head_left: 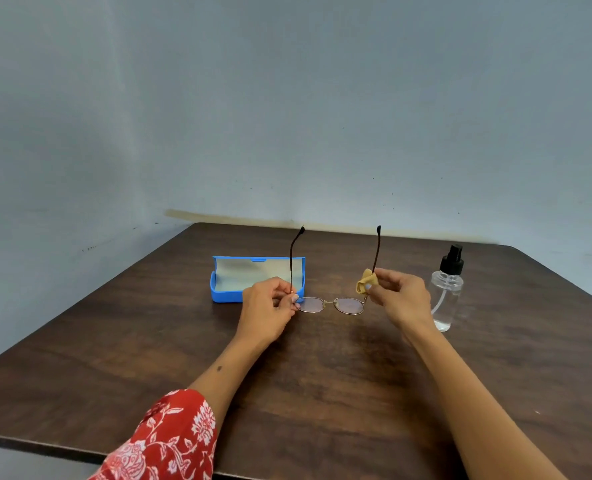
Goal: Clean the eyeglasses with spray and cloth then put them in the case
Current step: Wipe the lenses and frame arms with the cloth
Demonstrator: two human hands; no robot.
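Above table: gold-rimmed, seemingly oval eyeglasses (329,305)

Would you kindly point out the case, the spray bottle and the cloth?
case (226,296): head view, blue front wall.
spray bottle (452,261): head view, black pump top.
cloth (366,280): head view, bunched yellow fold.

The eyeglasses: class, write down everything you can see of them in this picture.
The eyeglasses have a thin gold-coloured metal frame, two oval clear lenses and a slim bridge. Both dark temple arms are unfolded and point up and away from the camera. The left hand pinches one end of the frame; the right hand, which also holds a yellow cloth, pinches the other. They are held in front of the open blue case.
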